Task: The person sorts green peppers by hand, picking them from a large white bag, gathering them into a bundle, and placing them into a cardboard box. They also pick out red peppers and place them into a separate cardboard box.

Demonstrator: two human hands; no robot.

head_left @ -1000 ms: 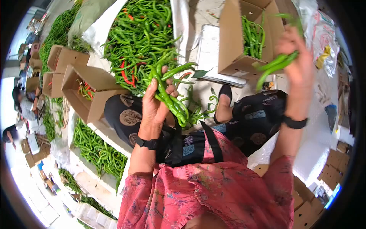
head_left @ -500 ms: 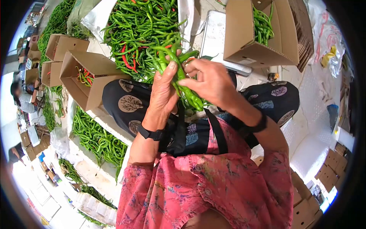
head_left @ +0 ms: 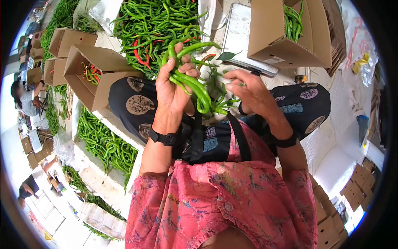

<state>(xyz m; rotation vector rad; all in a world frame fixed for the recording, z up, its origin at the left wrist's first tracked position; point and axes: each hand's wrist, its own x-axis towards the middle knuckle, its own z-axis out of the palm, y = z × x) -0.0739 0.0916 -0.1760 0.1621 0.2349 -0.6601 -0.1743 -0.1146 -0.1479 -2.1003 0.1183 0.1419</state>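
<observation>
My left hand (head_left: pixel 172 89) is wrapped round several long green peppers (head_left: pixel 199 92), whose ends stick out above and below the fist. To its right, my right hand (head_left: pixel 248 91) has its fingers apart and bent, with a tiny green bit near them. Between and beneath the hands lie more green peppers and leaves, partly hidden. A large pile of green peppers (head_left: pixel 153 25) with a few red ones (head_left: pixel 141 54) lies just beyond my left hand.
An open carton (head_left: pixel 265 45) holding green peppers stands on a white scale (head_left: pixel 236 31) at upper right. Another carton (head_left: pixel 87 60) with red and green peppers is at left. A crate of green peppers (head_left: pixel 107 145) lies below it. People (head_left: pixel 28 101) are at far left.
My right hand has drawn away from the peppers to the right and its fingers have spread. My left hand has turned and closed round the peppers, slightly higher.
</observation>
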